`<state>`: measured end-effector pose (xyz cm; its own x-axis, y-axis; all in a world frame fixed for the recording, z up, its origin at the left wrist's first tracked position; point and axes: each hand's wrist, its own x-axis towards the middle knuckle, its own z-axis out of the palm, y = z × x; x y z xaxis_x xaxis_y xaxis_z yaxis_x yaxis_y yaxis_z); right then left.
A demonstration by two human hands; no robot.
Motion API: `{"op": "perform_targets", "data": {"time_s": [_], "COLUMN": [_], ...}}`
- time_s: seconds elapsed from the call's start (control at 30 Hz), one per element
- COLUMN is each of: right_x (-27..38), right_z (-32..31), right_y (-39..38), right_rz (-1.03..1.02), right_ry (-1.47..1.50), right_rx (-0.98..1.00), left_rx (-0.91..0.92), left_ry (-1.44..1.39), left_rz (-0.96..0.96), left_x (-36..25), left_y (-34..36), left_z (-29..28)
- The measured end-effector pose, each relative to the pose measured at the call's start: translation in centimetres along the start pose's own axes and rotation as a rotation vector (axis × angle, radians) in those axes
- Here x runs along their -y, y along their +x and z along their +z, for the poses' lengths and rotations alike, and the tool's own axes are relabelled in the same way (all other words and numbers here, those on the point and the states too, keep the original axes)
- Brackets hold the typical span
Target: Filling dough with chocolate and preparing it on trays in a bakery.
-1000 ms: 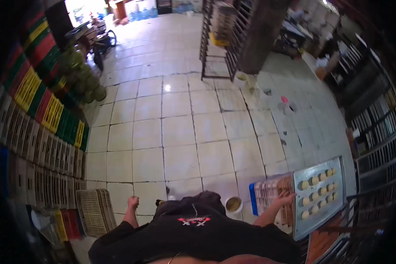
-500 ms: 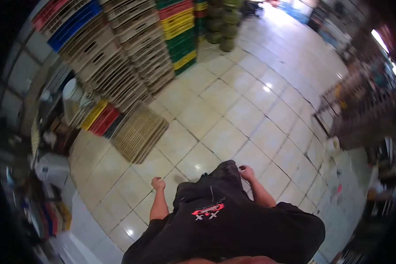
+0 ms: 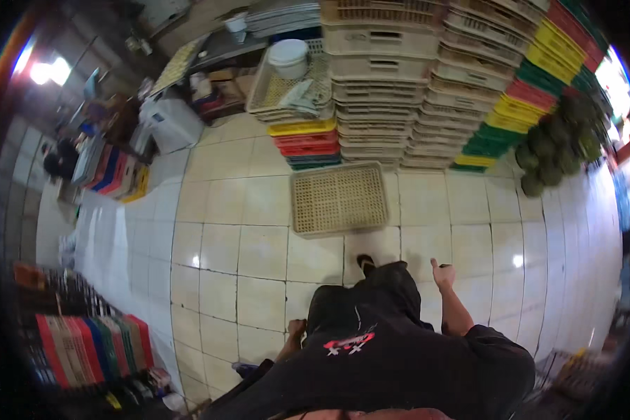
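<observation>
My right hand [image 3: 442, 274] hangs away from my leg, its thumb sticking out apart from the curled fingers, and I see nothing in it. Close to my other leg, my left hand [image 3: 297, 327] is loosely closed with nothing visible in it. Neither hand touches an object. On the floor ahead of my feet lies a beige slatted plastic crate [image 3: 339, 199], nearest to both hands. One foot [image 3: 365, 263] shows in front of my dark shorts, just short of that crate.
Tall stacks of beige crates [image 3: 378, 91] and green, yellow and red crates [image 3: 511, 115] stand behind it. A white bucket [image 3: 288, 57] sits in a crate on a lower stack. Round green fruits [image 3: 556, 147] are piled at right. Coloured crates [image 3: 94, 350] stand at lower left.
My view has swung left, so the crate on the floor and the stacks now lie straight ahead and closer. My left hand has dropped back beside my leg; a foot has come forward.
</observation>
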<state>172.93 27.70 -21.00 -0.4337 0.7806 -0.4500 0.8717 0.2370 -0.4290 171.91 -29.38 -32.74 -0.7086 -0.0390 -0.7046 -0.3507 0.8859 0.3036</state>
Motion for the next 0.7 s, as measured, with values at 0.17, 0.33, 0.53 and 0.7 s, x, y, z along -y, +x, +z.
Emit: {"op": "perform_targets", "data": {"time_s": [0.17, 0.33, 0.53, 0.7], "right_x": [18.1, 39.7, 57.5, 68.5], "right_z": [6.0, 12.0, 22.6, 24.9], "right_y": [7.9, 5.1, 10.8, 14.5], "right_rz": [-0.459, -0.449, -0.772, -0.331], "right_ry": [-0.316, -0.260, 0.010, 0.199], "right_rx": [0.205, 0.488, -0.203, -0.170], "left_rx": [0.026, -0.054, -0.094, -0.207], "left_ry": [-0.312, -0.555, -0.706, -0.854], "left_rz": [0.129, -0.069, -0.233, -0.381], "left_x": [0.9, 1.4, 6.7, 17.9], "left_y": [-2.6, 0.1, 7.3, 16.4], "left_z": [-0.1, -6.0, -18.9, -27.0]}}
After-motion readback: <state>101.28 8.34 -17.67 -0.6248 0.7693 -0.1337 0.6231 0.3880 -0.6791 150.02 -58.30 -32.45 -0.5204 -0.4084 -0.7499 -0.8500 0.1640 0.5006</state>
